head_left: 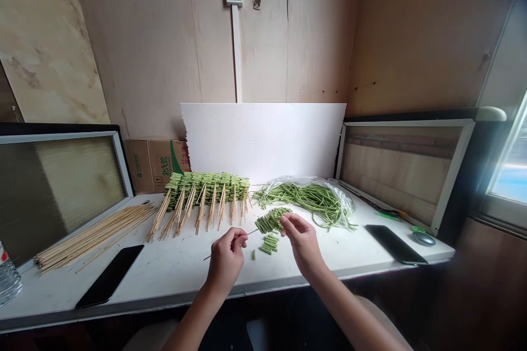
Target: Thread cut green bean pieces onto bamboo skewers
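Note:
My left hand [228,252] is closed around a thin skewer [251,232], whose lower end sticks out behind the fingers. The skewer's far end meets a row of cut green bean pieces [267,221]; whether every piece is threaded on it I cannot tell. My right hand [302,241] pinches thumb and forefinger together at the right side of these pieces, and the fingertips hide what is between them. Just below, several loose cut pieces [269,244] lie on the white table [173,271], with one short piece [254,255] apart from them.
Stacked bean skewers [206,186] stand at the back left, sticks pointing forward. Bare skewers [93,233] lie left of them. Long green beans [308,200] spill from a clear bag at the back right. Phones [110,277] [395,244] flank the work area; a bottle [8,279] stands far left.

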A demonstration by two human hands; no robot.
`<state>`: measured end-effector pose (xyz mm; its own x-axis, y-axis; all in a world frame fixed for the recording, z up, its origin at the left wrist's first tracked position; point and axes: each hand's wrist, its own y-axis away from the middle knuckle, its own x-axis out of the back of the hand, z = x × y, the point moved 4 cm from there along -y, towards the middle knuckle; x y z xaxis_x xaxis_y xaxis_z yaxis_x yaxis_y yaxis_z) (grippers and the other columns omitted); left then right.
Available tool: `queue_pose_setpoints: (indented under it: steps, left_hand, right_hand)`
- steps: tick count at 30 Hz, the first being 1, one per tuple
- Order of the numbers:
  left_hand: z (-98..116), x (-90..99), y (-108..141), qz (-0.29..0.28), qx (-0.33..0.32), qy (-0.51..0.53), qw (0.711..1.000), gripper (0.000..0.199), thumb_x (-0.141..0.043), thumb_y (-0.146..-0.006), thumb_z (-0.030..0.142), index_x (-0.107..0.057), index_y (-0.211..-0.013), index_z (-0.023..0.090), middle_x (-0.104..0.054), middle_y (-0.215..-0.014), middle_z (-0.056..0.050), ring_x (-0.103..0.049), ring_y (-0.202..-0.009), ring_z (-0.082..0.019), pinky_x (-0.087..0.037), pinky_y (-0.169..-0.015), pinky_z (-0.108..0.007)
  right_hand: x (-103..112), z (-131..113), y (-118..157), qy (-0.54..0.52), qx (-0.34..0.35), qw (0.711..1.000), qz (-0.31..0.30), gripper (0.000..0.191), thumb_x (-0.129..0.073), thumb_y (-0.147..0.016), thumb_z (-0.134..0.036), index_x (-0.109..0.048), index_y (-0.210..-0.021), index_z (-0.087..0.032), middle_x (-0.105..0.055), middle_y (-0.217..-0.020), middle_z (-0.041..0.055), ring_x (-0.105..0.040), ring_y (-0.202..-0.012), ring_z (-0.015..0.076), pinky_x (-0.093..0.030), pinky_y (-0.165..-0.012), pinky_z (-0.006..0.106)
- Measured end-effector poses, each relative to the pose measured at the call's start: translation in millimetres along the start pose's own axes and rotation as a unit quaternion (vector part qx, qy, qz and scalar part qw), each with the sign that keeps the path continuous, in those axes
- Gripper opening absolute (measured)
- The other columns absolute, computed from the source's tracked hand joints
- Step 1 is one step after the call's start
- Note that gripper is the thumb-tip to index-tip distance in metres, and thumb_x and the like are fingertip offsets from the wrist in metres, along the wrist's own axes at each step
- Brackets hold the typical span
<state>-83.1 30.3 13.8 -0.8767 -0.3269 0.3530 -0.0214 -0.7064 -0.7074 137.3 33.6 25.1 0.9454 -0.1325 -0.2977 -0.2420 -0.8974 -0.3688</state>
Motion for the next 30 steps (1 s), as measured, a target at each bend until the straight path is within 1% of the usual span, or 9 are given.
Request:
queue_pose_setpoints:
  steps: [4,8,11,17,23,30]
  left_hand:
    - [-1,-0.5,1,0.005,0.001,-0.001,1.0,0.019,-0.052,-0.097,0.026,-0.067,-0.086,0.021,-0.068,-0.066,-0.001,-0.066,-0.061,-0.017,-0.051,-0.063,-0.024]
    - [-2,-3.7,2,0.0,0.008,-0.001,1.0,0.019,-0.051,-0.097,0.025,-0.066,-0.086,0.02,-0.068,-0.066,-0.001,-0.065,-0.06,-0.016,-0.051,-0.063,-0.024]
    - [-1,-6.7,3,-0.004,0.017,0.006,1.0,0.019,-0.052,-0.096,0.025,-0.066,-0.084,0.02,-0.067,-0.065,0.0,-0.065,-0.06,-0.016,-0.051,-0.063,-0.024]
    - [-3,-14.6,8,-0.016,0.048,0.033,0.998,0.019,-0.053,-0.095,0.026,-0.065,-0.083,0.02,-0.067,-0.063,0.0,-0.064,-0.059,-0.016,-0.049,-0.061,-0.023]
    - [-5,-20.2,11,-0.029,0.086,0.06,0.994,0.018,-0.054,-0.095,0.028,-0.064,-0.083,0.018,-0.065,-0.062,0.0,-0.062,-0.058,-0.015,-0.047,-0.059,-0.022]
    - [4,-22.4,14,-0.027,0.085,0.049,0.995,0.021,-0.052,-0.095,0.029,-0.063,-0.08,0.019,-0.064,-0.062,0.0,-0.061,-0.058,-0.015,-0.046,-0.059,-0.023]
  right_hand:
    - [-1,5,1,-0.037,-0.004,0.999,0.007,0.032,-0.089,-0.074,-0.048,-0.078,-0.092,-0.025,-0.068,-0.087,0.0034,-0.054,-0.072,0.0176,-0.047,-0.076,0.035]
    - [-2,11,2,-0.059,-0.015,0.998,0.007,0.031,-0.089,-0.074,-0.047,-0.078,-0.092,-0.024,-0.068,-0.09,0.0043,-0.057,-0.078,0.0185,-0.048,-0.08,0.036]
    - [-2,15,1,-0.069,-0.017,0.997,0.011,0.029,-0.088,-0.074,-0.045,-0.076,-0.09,-0.024,-0.066,-0.088,0.0027,-0.056,-0.078,0.0177,-0.047,-0.08,0.035]
    - [-3,18,2,-0.083,0.006,0.996,0.03,0.027,-0.087,-0.075,-0.044,-0.07,-0.079,-0.024,-0.06,-0.081,0.0007,-0.053,-0.077,0.0179,-0.046,-0.078,0.034]
    - [-4,19,4,-0.113,-0.008,0.993,0.041,0.029,-0.09,-0.071,-0.043,-0.07,-0.079,-0.022,-0.059,-0.083,0.0005,-0.052,-0.079,0.0175,-0.045,-0.076,0.033]
    - [-1,24,2,-0.144,-0.032,0.988,0.05,0.029,-0.091,-0.07,-0.042,-0.069,-0.075,-0.024,-0.057,-0.08,0.0,-0.048,-0.074,0.0165,-0.043,-0.069,0.031]
